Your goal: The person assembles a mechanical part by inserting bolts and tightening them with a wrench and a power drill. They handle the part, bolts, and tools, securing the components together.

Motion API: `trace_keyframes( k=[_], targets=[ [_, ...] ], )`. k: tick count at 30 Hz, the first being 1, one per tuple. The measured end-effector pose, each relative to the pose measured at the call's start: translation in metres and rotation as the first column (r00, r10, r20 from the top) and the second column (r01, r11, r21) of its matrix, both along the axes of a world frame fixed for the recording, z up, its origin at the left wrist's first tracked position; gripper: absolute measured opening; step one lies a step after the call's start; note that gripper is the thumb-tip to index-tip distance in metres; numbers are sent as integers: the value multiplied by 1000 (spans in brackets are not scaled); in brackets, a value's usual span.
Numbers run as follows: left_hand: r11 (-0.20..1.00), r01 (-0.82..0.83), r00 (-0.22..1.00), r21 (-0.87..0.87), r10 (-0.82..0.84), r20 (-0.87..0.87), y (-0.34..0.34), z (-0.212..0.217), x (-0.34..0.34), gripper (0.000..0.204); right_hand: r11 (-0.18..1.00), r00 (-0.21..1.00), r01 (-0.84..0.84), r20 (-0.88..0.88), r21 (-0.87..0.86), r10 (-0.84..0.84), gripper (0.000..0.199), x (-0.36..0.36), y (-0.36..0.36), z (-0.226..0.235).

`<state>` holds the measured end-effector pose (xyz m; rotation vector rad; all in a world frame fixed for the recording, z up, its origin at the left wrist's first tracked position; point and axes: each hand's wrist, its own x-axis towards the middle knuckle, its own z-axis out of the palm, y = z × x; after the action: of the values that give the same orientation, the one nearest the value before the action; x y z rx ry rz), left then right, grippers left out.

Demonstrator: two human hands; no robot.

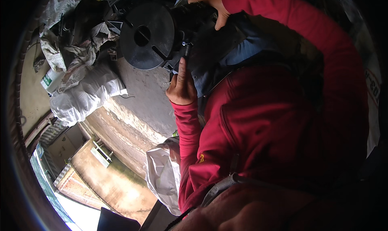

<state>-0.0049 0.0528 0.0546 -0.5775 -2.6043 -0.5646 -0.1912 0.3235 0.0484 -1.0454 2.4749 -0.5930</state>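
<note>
A round black disc [147,36] with a centre hole and narrow slots faces me, part of a dark machine at the top of the view. My left hand [182,87] is at its lower right edge. The index finger points up along a small spring-like threaded piece [187,50], its tip touching the lower end. The other fingers curl in around a dark part that I cannot make out. Across the machine's dark body, right of the disc, lies my right hand [214,6], thumb and fingers spread wide. Shadow hides the surface beneath it.
A white plastic sack [87,95] and crumpled grey cloth [91,43] lie left of the machine, beside a white container with a green label [51,80]. Another white sack [161,172] stands by my left forearm. Below left, a ledge [121,123] borders a sunlit floor [109,170].
</note>
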Motion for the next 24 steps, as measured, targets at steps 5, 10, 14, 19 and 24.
trace_keyframes(
  k=[5, 10, 14, 19, 24],
  targets=[
    [981, -68, 998, 180, 70, -5, 5, 16, 3, 54, 998, 997, -41, 63, -44, 44, 112, -3, 3, 4],
    [988, -155, 981, 5, 153, 123, 10, -7, -3, 54, 1000, 998, -5, 66, -24, 7, 114, 3, 0, 13],
    [981, -109, 990, 158, 121, -69, 20, 6, -2, 50, 999, 998, -8, 65, -34, 11, 116, -2, 7, 3],
    [985, -164, 962, -58, 172, 210, 23, -9, 1, 56, 998, 999, 16, 38, 60, -18, 115, 4, -2, 12],
    [951, -134, 990, 280, 118, 72, 28, 15, 6, 51, 995, 992, 4, 128, 98, -17, 114, 3, 3, 25]
  ],
)
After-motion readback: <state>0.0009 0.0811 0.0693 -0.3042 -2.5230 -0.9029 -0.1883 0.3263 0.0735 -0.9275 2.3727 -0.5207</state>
